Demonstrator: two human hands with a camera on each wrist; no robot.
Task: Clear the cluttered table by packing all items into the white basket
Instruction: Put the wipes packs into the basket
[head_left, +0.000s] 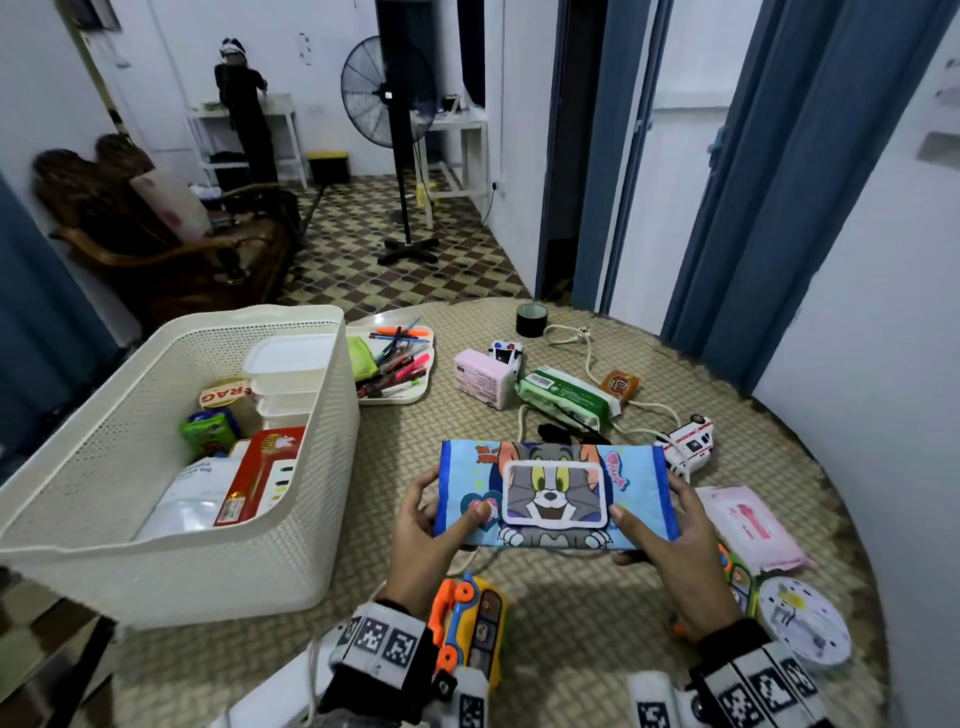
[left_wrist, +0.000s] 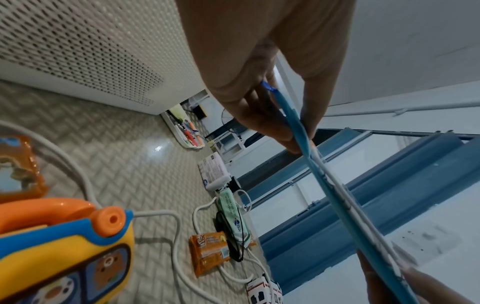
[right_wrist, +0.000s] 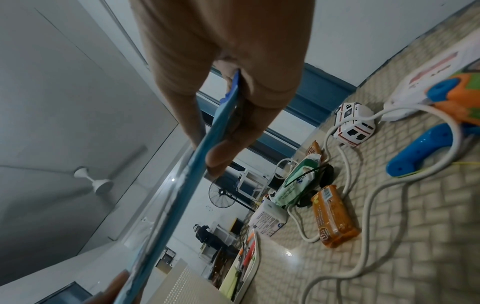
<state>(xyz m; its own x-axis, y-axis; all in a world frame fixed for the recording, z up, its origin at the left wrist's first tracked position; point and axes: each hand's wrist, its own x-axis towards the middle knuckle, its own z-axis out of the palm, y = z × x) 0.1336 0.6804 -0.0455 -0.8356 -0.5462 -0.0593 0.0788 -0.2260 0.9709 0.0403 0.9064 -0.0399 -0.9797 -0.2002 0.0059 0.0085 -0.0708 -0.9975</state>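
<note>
From the head camera, a flat blue plastic wet-wipes pack printed with a cartoon cat and topped by a white flip lid (head_left: 556, 496) is held clear above the woven-pattern desk (head_left: 571, 623), just right of the white perforated plastic basket (head_left: 291, 519). The left hand (head_left: 431, 535) pinches its left end and the right hand (head_left: 670, 545) its right end, thumbs on top, fingers beneath. It looks light and soft, and the glossy film is probably slippery, so an end pinch like this suits it better than a squeeze on the lid. The left wrist camera shows the pack (left_wrist: 298, 127) edge-on: thin and nearly straight between the hands, with the thumb (left_wrist: 319, 92) and fingers (left_wrist: 259, 115) clamped across it, so it seems fairly firm, perhaps nearly full, though the blur makes that uncertain. The right wrist camera shows the same thin blue edge (right_wrist: 207, 133) nipped between thumb (right_wrist: 182, 98) and fingers (right_wrist: 241, 131), high over the desk (right_wrist: 402, 226).
</note>
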